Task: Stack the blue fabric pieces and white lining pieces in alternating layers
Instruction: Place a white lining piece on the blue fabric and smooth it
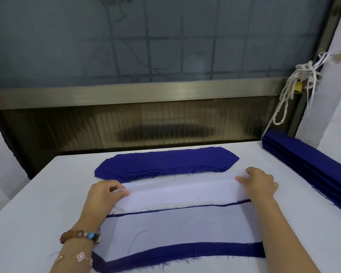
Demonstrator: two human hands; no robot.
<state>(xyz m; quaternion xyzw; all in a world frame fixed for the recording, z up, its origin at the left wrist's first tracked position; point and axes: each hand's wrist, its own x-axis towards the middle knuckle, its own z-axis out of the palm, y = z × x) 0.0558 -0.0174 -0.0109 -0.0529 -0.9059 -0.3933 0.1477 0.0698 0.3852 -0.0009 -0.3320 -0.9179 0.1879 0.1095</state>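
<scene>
Over 1 stack (175, 227), left grip (104, 194) and right grip (260, 182) pinch 1 white lining (181, 192); 2 blue piles (165, 164) (307, 164) beyond.

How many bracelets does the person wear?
2: a bead bracelet on the left wrist, and a thin chain with a flower charm just behind it, nearer the elbow. The right wrist shows none.

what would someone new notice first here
The left hand and right hand hold a white lining piece by its ends over the middle of the table. Just beyond it lies a vivid blue fabric stack, and a folded blue pile runs along the right edge.
</scene>
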